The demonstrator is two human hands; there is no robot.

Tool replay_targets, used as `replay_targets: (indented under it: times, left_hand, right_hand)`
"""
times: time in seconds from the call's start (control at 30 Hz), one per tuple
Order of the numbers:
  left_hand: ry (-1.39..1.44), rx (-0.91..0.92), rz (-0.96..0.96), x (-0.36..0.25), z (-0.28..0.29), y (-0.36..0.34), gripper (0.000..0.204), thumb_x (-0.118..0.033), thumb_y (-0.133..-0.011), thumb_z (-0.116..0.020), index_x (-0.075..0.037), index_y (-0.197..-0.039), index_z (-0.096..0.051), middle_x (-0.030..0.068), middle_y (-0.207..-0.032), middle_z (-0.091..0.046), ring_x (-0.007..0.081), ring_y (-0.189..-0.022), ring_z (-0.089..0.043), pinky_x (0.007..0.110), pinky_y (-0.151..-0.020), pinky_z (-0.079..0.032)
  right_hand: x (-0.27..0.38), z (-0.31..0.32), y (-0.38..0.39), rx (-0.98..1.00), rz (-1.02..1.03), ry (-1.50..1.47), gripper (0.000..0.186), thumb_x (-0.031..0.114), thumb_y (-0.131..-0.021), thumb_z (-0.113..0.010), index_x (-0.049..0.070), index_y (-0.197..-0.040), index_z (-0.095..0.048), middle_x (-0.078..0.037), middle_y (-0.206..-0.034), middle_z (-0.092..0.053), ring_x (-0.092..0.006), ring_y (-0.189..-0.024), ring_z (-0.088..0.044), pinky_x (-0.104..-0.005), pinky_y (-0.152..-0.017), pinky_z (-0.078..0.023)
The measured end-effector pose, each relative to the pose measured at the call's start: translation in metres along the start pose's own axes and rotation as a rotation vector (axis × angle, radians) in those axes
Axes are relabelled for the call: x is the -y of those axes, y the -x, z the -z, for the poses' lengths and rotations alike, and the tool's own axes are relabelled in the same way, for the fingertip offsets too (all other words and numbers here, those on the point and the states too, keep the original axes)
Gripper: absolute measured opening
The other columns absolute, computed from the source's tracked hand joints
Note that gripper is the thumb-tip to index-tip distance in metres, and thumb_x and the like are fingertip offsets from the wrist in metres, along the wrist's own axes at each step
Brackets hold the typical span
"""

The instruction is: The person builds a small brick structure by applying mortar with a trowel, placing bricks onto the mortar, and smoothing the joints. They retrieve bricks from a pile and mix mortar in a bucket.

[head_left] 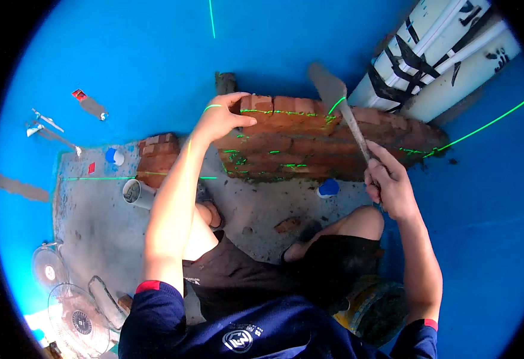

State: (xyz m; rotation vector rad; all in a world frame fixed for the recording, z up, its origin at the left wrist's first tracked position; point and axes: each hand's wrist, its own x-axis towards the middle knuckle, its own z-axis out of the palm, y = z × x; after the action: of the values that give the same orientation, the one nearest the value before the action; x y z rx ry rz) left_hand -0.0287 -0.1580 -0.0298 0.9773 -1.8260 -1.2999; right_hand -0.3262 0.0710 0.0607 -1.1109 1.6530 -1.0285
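A low red brick wall (pixel 292 143) stands against the blue wall in front of me, with mortar smeared over its face. My left hand (pixel 220 116) is at the upper left end of it, thumb in front and fingers along the top, gripping the end brick (pixel 256 104). My right hand (pixel 387 179) is wrapped round the handle of a bricklaying trowel (pixel 327 87). Its grey, mortar-stained blade is raised over the top course, and the handle slants down to my fist. Whether the blade touches the bricks, I cannot tell.
White pipes (pixel 429 66) bound with black tape lean at the back right. On the left are a short brick stack (pixel 157 157), a grey pipe end (pixel 133 191) and fans (pixel 79 320). A mortar bucket (pixel 357 314) stands by my right leg. Green laser lines cross the walls.
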Motion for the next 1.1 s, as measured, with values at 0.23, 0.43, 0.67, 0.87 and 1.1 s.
replay_targets:
  times: [0.23, 0.43, 0.67, 0.87, 1.1]
  left_hand:
    - [-0.018, -0.002, -0.015, 0.007, 0.006, 0.001, 0.056, -0.006, -0.069, -0.081, 0.000, -0.120, -0.060, 0.0073, -0.106, -0.068, 0.0148, -0.095, -0.064, 0.030, -0.083, -0.051]
    - [-0.043, -0.015, -0.023, 0.005, 0.004, 0.001, 0.053, -0.005, -0.068, -0.081, -0.001, -0.118, -0.061, 0.0070, -0.106, -0.069, 0.0140, -0.094, -0.064, 0.030, -0.083, -0.051]
    - [-0.042, -0.016, -0.035, -0.001, 0.002, 0.003, 0.050, -0.004, -0.069, -0.080, -0.002, -0.116, -0.062, 0.0074, -0.104, -0.069, 0.0145, -0.092, -0.064, 0.029, -0.082, -0.051]
    - [-0.042, 0.015, -0.044, 0.008, 0.004, 0.000, 0.055, -0.002, -0.070, -0.080, -0.001, -0.121, -0.059, 0.0051, -0.105, -0.067, 0.0120, -0.093, -0.062, 0.028, -0.081, -0.051]
    - [-0.012, 0.021, 0.007, -0.002, 0.004, 0.002, 0.051, -0.003, -0.069, -0.080, -0.002, -0.116, -0.062, 0.0061, -0.104, -0.069, 0.0134, -0.092, -0.063, 0.030, -0.083, -0.051]
  right_hand:
    - [0.005, -0.018, -0.014, -0.036, 0.005, 0.057, 0.039, 0.016, -0.099, -0.046, 0.007, -0.138, -0.046, -0.001, -0.070, -0.049, -0.0072, -0.050, -0.041, -0.0222, -0.046, -0.034]
    - [0.017, -0.048, -0.015, 0.036, 0.101, -0.031, 0.039, 0.016, -0.099, -0.047, 0.007, -0.137, -0.047, 0.000, -0.070, -0.049, -0.0057, -0.054, -0.040, -0.0207, -0.047, -0.034]
    - [0.020, -0.062, -0.019, 0.004, 0.108, 0.089, 0.039, 0.015, -0.099, -0.047, 0.006, -0.137, -0.048, 0.001, -0.071, -0.049, -0.0062, -0.062, -0.043, -0.0224, -0.053, -0.039]
    - [0.012, -0.056, -0.013, -0.011, 0.143, 0.208, 0.037, 0.013, -0.098, -0.048, 0.006, -0.135, -0.051, 0.000, -0.073, -0.050, -0.0067, -0.065, -0.044, -0.0235, -0.058, -0.041]
    - [0.010, -0.053, -0.009, -0.034, 0.245, 0.360, 0.036, 0.012, -0.097, -0.049, 0.008, -0.133, -0.053, -0.006, -0.075, -0.055, -0.0110, -0.067, -0.047, -0.0271, -0.066, -0.045]
